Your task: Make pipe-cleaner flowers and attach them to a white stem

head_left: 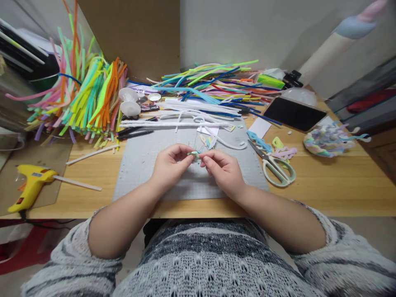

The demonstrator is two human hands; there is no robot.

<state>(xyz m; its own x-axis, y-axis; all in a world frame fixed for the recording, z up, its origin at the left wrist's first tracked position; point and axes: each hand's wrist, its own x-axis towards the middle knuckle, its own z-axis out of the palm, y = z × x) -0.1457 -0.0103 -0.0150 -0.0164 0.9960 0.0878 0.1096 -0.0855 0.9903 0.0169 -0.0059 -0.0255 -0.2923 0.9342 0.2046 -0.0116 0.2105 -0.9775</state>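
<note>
My left hand (175, 161) pinches a small pale-green pipe cleaner piece (194, 154) between thumb and fingertips, above the grey cutting mat (145, 173). Close beside it, my right hand (222, 169) has thumb and fingers pressed together at the other end of the same piece. Thin wires seem to stick up from it. Its exact shape is too small to make out. Just beyond the fingers lie a white card and small pastel bits (206, 141). White pipe cleaners (201, 108) lie along the mat's far edge.
Scissors (276, 167) lie right of the mat, near pastel pipe cleaner pieces (283, 152), a phone (293, 113) and a pastel fuzzy bundle (324, 138). A yellow glue gun (31, 185) rests at left. Colourful pipe cleaners (95, 95) stand behind it; more (213, 82) lie at the back.
</note>
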